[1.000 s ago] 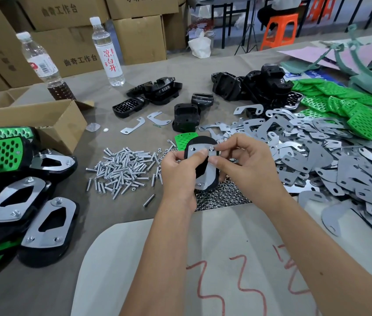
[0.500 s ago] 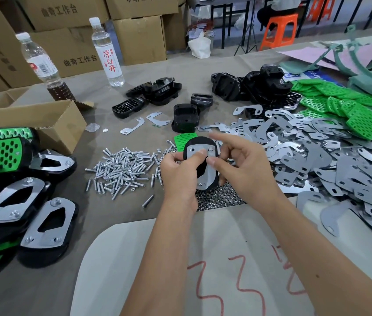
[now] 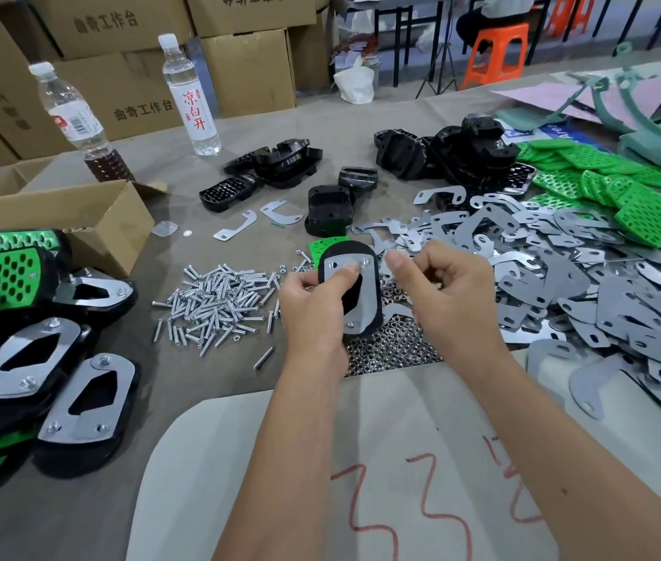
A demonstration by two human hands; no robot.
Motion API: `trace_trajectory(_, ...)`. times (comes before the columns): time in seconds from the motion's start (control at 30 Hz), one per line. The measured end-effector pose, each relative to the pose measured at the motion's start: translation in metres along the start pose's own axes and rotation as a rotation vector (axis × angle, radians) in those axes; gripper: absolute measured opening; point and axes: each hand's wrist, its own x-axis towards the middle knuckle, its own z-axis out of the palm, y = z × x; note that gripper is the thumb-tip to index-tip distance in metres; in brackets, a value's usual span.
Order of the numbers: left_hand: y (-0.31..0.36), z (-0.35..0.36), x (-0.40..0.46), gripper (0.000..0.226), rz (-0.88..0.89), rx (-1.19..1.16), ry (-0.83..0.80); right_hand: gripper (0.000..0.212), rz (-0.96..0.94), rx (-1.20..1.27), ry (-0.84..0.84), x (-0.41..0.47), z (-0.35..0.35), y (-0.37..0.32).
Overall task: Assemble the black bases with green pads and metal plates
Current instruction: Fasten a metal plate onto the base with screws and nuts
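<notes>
My left hand (image 3: 312,313) grips the base (image 3: 351,289) upright at centre above the table (image 3: 320,127), thumb pressing its plate (image 3: 357,293); my right hand (image 3: 450,293), curled, sits just beside it, and I cannot tell whether it pinches anything. At 9 o'clock the open box (image 3: 57,220) hides its contents, and finished bases (image 3: 37,358) run off the left edge.

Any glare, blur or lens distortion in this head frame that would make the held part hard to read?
Head view: wide-angle bending curves the table edge and the cardboard boxes at the borders. Lighting is even, shadows soft. Mild glare on the metal plate of the black base that the left hand holds, and on the finished pieces. Centre sharp; right hand fingertips slightly soft.
</notes>
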Motion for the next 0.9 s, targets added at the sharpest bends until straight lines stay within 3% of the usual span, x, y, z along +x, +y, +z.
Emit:
trace_trajectory(0.1,0.000,-0.001,-0.002,0.032,0.052,0.059,-0.015,0.005,-0.065,-0.127,-0.091,0.001,0.004,-0.007)
trace_trajectory(0.2,0.000,-0.003,-0.001,0.034,0.096,0.115,-0.038,0.011,-0.166,-0.207,-0.155,0.002,0.007,-0.005)
trace_trajectory(0.33,0.001,-0.004,-0.003,0.037,0.130,0.153,-0.065,0.011,-0.159,-0.189,-0.123,0.001,0.005,-0.005)
trace_trajectory(0.53,0.005,-0.008,-0.005,0.038,0.059,0.107,-0.157,0.004,-0.251,-0.339,-0.115,0.000,0.004,-0.004)
trace_trajectory(0.7,0.004,-0.013,0.000,0.036,0.038,0.154,-0.251,0.009,-0.213,-0.433,-0.155,0.002,0.002,-0.001)
trace_trajectory(0.9,0.009,-0.018,0.004,0.037,0.084,0.191,-0.209,0.020,-0.304,-0.608,-0.222,0.008,0.007,-0.004)
